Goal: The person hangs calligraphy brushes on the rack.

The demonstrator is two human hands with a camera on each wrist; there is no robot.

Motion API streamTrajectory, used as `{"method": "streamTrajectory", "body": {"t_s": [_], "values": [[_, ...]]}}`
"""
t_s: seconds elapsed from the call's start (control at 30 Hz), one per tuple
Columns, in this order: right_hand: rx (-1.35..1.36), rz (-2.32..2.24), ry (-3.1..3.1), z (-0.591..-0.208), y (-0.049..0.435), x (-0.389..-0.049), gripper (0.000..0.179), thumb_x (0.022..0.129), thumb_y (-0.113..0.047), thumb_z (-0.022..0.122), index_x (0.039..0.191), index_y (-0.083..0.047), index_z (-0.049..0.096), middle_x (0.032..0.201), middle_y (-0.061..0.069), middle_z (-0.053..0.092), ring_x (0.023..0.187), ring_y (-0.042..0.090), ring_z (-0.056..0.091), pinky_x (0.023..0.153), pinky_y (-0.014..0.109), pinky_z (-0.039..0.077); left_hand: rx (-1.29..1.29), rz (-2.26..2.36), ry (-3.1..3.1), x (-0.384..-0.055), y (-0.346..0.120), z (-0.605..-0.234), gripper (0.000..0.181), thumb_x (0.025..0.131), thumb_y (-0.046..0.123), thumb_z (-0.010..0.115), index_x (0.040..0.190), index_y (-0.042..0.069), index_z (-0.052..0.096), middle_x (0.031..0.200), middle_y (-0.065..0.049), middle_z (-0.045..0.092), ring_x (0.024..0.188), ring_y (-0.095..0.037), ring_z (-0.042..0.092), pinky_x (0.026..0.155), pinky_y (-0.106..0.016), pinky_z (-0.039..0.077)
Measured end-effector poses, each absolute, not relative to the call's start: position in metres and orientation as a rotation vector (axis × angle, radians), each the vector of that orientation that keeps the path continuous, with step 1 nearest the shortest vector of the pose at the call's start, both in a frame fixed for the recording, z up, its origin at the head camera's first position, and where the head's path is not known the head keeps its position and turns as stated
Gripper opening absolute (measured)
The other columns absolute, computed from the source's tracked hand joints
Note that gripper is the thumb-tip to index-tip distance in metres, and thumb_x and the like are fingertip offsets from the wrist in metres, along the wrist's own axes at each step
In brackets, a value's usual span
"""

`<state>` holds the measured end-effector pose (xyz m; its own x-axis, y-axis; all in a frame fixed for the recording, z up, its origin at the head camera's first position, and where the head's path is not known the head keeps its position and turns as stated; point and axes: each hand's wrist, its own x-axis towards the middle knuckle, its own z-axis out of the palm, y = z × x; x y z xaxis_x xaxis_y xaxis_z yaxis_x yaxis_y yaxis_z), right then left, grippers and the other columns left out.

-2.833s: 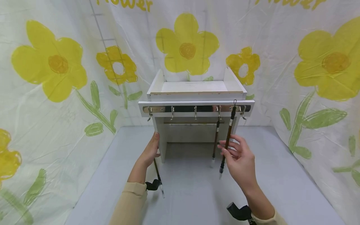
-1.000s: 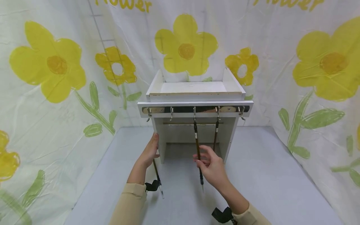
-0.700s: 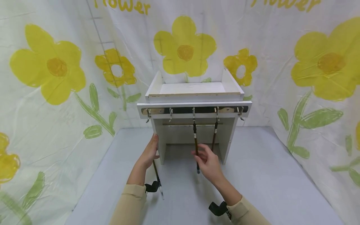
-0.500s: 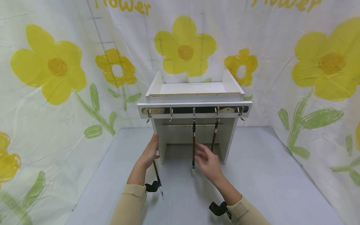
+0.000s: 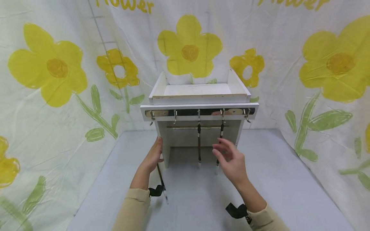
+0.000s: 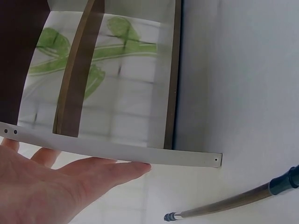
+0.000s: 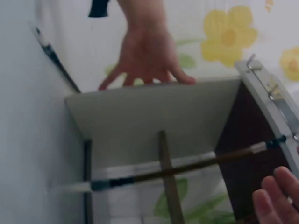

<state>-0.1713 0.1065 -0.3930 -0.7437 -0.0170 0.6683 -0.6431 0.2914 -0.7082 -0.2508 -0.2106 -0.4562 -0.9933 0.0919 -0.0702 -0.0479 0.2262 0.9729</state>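
A calligraphy brush (image 5: 199, 141) with a clear-capped tip hangs from the middle hook (image 5: 198, 116) of a small white shelf (image 5: 199, 100). Another brush (image 5: 221, 131) hangs one hook to the right, partly behind my right hand (image 5: 232, 160). That hand is in mid-air with bent, relaxed fingers and nothing in its grasp. Against the shelf's left side panel (image 7: 154, 112) rests my left hand (image 5: 152, 157), its fingers extended along the panel's outer face. Beside its wrist a third brush (image 5: 161, 176) lies on the table, its shaft also seen in the left wrist view.
Hooks without brushes include the leftmost hook (image 5: 152, 117), its neighbour, and the rightmost hook (image 5: 247, 115). The shelf stands on a pale grey table (image 5: 185, 199), in front of a white curtain (image 5: 86, 19) printed with yellow flowers. A thin rail crosses the shelf's lower opening.
My right hand carried a brush leftward to the middle hook, let it hang there, then drew back to the right. The left hand has stayed at the panel.
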Motion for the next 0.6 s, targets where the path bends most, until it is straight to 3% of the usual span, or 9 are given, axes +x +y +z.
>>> {"method": "streamTrajectory", "body": {"t_s": [0.13, 0.3, 0.4, 0.6], "values": [[0.507, 1.517, -1.860, -0.386, 0.122, -0.177, 0.036, 0.088, 0.012, 0.070, 0.122, 0.013, 0.059, 0.100, 0.024, 0.072, 0.087, 0.005, 0.069, 0.070, 0.014, 0.056, 0.038, 1.897, 2.369, -0.250, -0.210, -0.455, 0.079, 0.100, 0.071, 0.014, 0.163, 0.028, -0.005, 0.170, -0.016, -0.002, 0.147, -0.058, 0.014, 0.104, -0.074, 0.036], [0.354, 1.629, -1.723, -0.400, 0.140, -0.198, 0.032, 0.092, 0.008, 0.067, 0.123, 0.013, 0.059, 0.099, 0.015, 0.069, 0.085, 0.005, 0.067, 0.067, 0.015, 0.057, 0.039, 1.910, 2.363, -0.250, -0.210, -0.455, 0.077, 0.100, 0.071, 0.015, 0.163, 0.031, -0.004, 0.170, -0.015, -0.002, 0.148, -0.058, 0.013, 0.105, -0.075, 0.035], [0.235, 1.622, -1.698, -0.409, 0.150, -0.210, 0.034, 0.095, -0.001, 0.068, 0.127, 0.008, 0.059, 0.107, 0.008, 0.067, 0.094, 0.008, 0.064, 0.074, 0.012, 0.055, 0.052, 1.903, 2.363, -0.249, -0.210, -0.457, 0.077, 0.100, 0.071, 0.014, 0.163, 0.031, -0.005, 0.170, -0.015, -0.002, 0.148, -0.058, 0.014, 0.105, -0.074, 0.035], [0.136, 1.693, -1.784, -0.424, 0.164, -0.233, 0.048, 0.100, -0.016, 0.066, 0.144, -0.005, 0.050, 0.139, 0.009, 0.057, 0.126, 0.013, 0.053, 0.099, 0.016, 0.048, 0.057, 1.905, 2.377, -0.248, -0.210, -0.458, 0.076, 0.101, 0.070, 0.014, 0.163, 0.031, -0.004, 0.170, -0.015, 0.000, 0.146, -0.059, 0.017, 0.103, -0.074, 0.038]]}}
